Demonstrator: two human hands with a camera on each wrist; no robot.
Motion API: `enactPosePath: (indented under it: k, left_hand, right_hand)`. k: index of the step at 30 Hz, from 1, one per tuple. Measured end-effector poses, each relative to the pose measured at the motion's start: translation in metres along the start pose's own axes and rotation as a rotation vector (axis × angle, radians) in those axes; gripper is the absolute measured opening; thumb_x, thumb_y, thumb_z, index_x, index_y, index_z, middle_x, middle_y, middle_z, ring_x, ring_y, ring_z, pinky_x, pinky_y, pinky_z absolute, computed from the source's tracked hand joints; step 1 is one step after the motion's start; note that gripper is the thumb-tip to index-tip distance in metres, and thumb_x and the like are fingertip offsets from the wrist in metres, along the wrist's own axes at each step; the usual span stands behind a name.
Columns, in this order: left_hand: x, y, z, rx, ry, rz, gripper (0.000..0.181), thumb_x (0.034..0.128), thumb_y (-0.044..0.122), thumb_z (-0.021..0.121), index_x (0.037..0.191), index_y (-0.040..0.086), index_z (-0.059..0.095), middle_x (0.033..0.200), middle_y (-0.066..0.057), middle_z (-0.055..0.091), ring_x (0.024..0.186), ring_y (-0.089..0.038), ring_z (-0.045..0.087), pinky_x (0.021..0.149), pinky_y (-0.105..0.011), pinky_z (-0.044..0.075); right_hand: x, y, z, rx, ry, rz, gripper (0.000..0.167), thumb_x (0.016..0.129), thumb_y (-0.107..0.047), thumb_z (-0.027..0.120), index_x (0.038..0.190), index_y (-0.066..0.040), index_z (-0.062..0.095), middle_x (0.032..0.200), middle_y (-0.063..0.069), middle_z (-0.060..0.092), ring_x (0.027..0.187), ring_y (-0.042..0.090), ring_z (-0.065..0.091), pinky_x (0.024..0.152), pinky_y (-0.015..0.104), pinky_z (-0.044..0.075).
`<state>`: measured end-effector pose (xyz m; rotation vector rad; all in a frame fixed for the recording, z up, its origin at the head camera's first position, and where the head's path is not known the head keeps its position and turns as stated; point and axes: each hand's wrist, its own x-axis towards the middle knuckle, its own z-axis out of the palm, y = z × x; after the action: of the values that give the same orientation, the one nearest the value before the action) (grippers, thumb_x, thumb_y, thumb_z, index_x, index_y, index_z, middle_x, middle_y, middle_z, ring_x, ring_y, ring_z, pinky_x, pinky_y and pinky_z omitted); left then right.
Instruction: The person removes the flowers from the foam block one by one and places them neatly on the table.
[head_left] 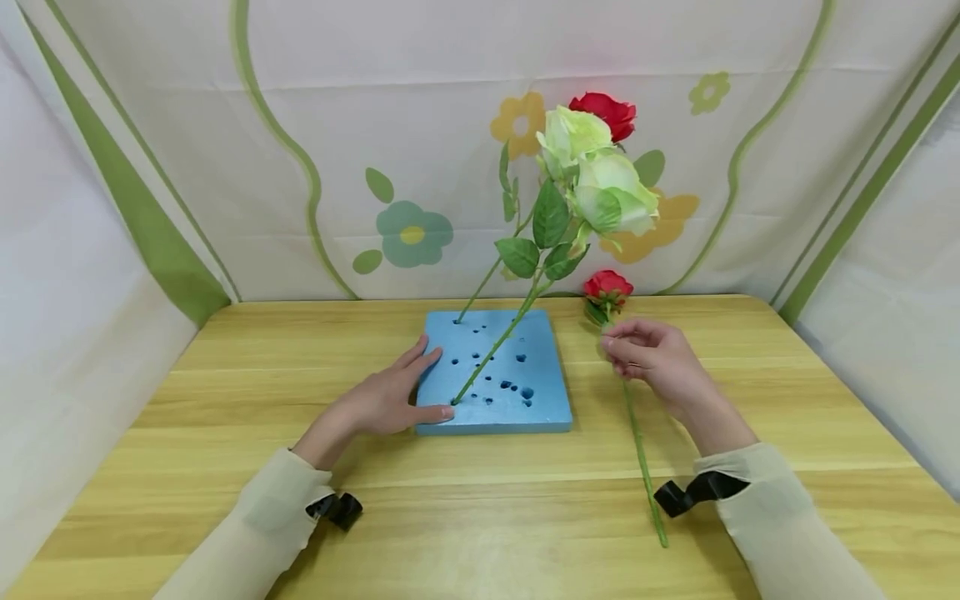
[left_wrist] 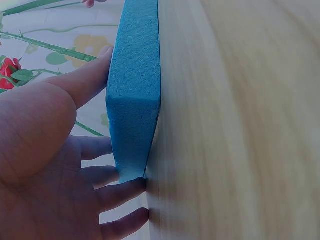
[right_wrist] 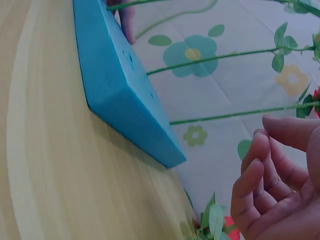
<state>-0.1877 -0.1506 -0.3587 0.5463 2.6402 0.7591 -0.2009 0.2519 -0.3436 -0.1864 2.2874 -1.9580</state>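
A blue foam block (head_left: 540,371) with several holes lies on the table. My left hand (head_left: 386,400) rests against its left side, fingers spread and fairly straight, thumb touching the top near the front-left hole. Two pale green-white roses (head_left: 615,196) and a red rose (head_left: 603,115) lean to the right above the block, their stems standing in it. Another red rose (head_left: 609,287) lies on the table right of the block, its long stem pointing toward me. Above this stem is my right hand (head_left: 652,358), its fingers loosely curled; the right wrist view shows nothing between them.
A wooden table (head_left: 225,467) spreads under everything. Behind it hangs a pale curtain (head_left: 420,142) with printed flowers and green lines, and pale cloth walls stand at both sides. Black straps (head_left: 701,492) with small devices sit on both sleeves.
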Motion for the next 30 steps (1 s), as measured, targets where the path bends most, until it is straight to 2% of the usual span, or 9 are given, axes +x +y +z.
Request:
enactPosePath:
  k: [6, 10, 15, 20, 25, 30]
  left_hand:
    - [-0.001, -0.001, 0.001, 0.000, 0.003, -0.004, 0.101, 0.0982, 0.059, 0.070, 0.172, 0.018, 0.015, 0.181, -0.008, -0.004, 0.165, -0.043, 0.017, 0.126, -0.065, 0.029]
    - [0.000, -0.001, 0.001, -0.003, 0.003, -0.007, 0.101, 0.0979, 0.060, 0.070, 0.173, 0.019, 0.015, 0.181, -0.008, -0.004, 0.164, -0.044, 0.017, 0.126, -0.066, 0.029]
    - [0.000, -0.001, 0.000, 0.001, 0.002, 0.001, 0.101, 0.0979, 0.060, 0.069, 0.173, 0.019, 0.015, 0.181, -0.008, -0.004, 0.164, -0.044, 0.018, 0.126, -0.066, 0.030]
    - [0.000, -0.001, 0.000, 0.004, 0.003, 0.006, 0.101, 0.0981, 0.061, 0.069, 0.173, 0.019, 0.015, 0.181, -0.008, -0.004, 0.164, -0.045, 0.019, 0.126, -0.066, 0.030]
    - [0.000, -0.002, 0.000, 0.008, 0.006, 0.000, 0.102, 0.0976, 0.061, 0.069, 0.172, 0.018, 0.015, 0.181, -0.008, -0.004, 0.163, -0.045, 0.021, 0.125, -0.065, 0.031]
    - [0.002, -0.002, 0.000, 0.004, 0.006, -0.004, 0.102, 0.0970, 0.063, 0.069, 0.173, 0.020, 0.015, 0.182, -0.008, -0.003, 0.164, -0.045, 0.020, 0.126, -0.065, 0.031]
  right_hand:
    - [0.000, -0.007, 0.018, 0.025, -0.020, -0.010, 0.019, 0.103, -0.016, 0.072, 0.118, -0.007, 0.067, 0.094, -0.006, 0.078, 0.081, 0.010, 0.072, 0.072, 0.026, 0.059]
    - [0.002, -0.012, 0.032, 0.046, -0.024, -0.018, 0.021, 0.103, -0.013, 0.070, 0.123, -0.006, 0.066, 0.098, -0.006, 0.079, 0.093, 0.013, 0.077, 0.082, 0.028, 0.062]
    - [0.006, -0.019, 0.054, 0.163, -0.032, -0.024, 0.029, 0.102, -0.005, 0.070, 0.130, -0.002, 0.063, 0.103, -0.004, 0.076, 0.098, 0.013, 0.078, 0.091, 0.029, 0.063]
    - [0.006, -0.028, 0.082, 0.238, -0.039, -0.034, 0.042, 0.098, 0.001, 0.072, 0.138, 0.003, 0.059, 0.109, 0.001, 0.075, 0.100, 0.015, 0.078, 0.092, 0.031, 0.063]
    - [0.005, -0.035, 0.104, 0.282, -0.070, -0.055, 0.044, 0.096, 0.006, 0.071, 0.137, 0.004, 0.058, 0.110, 0.003, 0.074, 0.102, 0.017, 0.078, 0.092, 0.032, 0.064]
    - [0.005, -0.035, 0.116, 0.304, -0.070, -0.078, 0.036, 0.093, 0.008, 0.073, 0.127, -0.001, 0.065, 0.106, 0.000, 0.075, 0.100, 0.016, 0.077, 0.091, 0.030, 0.064]
